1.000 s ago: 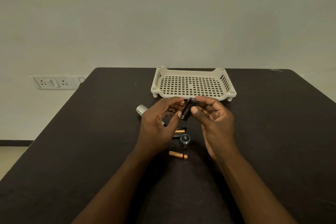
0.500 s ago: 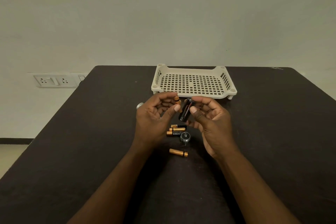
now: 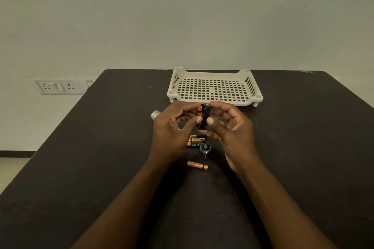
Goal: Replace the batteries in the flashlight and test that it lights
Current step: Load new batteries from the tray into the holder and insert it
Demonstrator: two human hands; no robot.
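Seating the AA battery [image 3: 199, 111] held in the left hand [image 3: 172, 133] wants its poles matched to the black battery holder [image 3: 204, 119], pinched by the right hand [image 3: 230, 131] above the tabletop's [image 3: 101, 168] middle; press squarely.

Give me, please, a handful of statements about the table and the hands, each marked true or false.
1. The white tray holds batteries. False: nothing lies in it.
2. The two hands hold a black battery holder between them above the table. True.
3. A single battery lies nearest the person. True.
4. The left hand rests flat on the table. False: it is raised, pinching a battery at the holder.
5. The silver flashlight stands inside the tray. False: it lies on the table, behind the left hand.
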